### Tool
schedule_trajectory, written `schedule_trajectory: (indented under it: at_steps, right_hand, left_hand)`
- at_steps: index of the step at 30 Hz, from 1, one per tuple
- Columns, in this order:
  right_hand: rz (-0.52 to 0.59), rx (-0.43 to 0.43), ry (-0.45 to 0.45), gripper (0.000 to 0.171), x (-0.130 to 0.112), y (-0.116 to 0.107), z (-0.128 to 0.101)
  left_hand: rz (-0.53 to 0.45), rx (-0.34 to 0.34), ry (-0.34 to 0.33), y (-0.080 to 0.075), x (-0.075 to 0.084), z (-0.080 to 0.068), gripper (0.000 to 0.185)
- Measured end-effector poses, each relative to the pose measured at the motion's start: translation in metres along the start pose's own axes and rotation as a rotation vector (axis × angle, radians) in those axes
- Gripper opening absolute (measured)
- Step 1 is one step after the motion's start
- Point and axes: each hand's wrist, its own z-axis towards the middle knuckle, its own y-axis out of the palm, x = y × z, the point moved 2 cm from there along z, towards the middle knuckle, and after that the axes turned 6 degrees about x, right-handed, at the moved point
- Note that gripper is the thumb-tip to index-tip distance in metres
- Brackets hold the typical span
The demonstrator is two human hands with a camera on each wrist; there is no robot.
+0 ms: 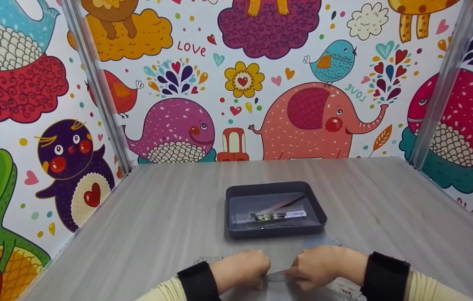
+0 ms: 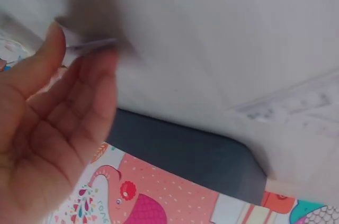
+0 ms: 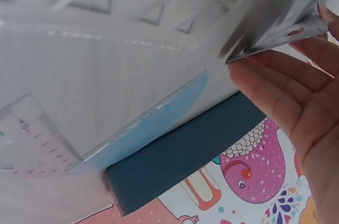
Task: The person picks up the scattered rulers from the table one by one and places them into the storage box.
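Near the front of the table, a thin piece of clear, shiny plastic is stretched between the two hands; its exact kind cannot be told. My left hand pinches one end, and its thumb and fingertips meet around the thin edge in the left wrist view. At the other end, my right hand grips the plastic between thumb and fingers. A clear ruler-like piece lies beyond the left wrist. Under the right wrist lies a clear template with triangular cut-outs. A translucent blue curved piece lies by the tray.
A dark grey tray stands just beyond the hands, holding clear packets and a thin dark-and-reddish strip. Cartoon-printed walls and metal posts bound the table at the back and sides.
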Motion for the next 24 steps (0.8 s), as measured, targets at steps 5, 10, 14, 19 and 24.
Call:
schedule_trajectory:
  at_steps: [5,10,14,19,24]
  right_hand:
    - [0.104,0.027,0.048,0.014,0.004,0.002,-0.003]
    - [0.167,0.07,0.129,0.011,0.012,0.003,-0.004]
    - [0.205,0.087,0.17,0.008,0.016,0.006,-0.003]
    - [0.208,0.124,0.161,0.009,0.018,0.007,-0.003]
    - [0.19,0.218,0.165,0.011,0.019,-0.002,-0.005]
  left_hand:
    - [-0.018,0.058,-0.01,0.001,0.0,-0.005,0.012]
    - [-0.039,0.146,-0.025,0.002,-0.001,-0.007,0.005]
    - [-0.048,0.18,-0.042,0.003,-0.001,-0.009,0.007]
    - [-0.093,0.187,-0.072,0.003,-0.001,-0.009,0.007]
    - [-0.153,0.274,-0.121,0.002,-0.004,-0.008,0.005]
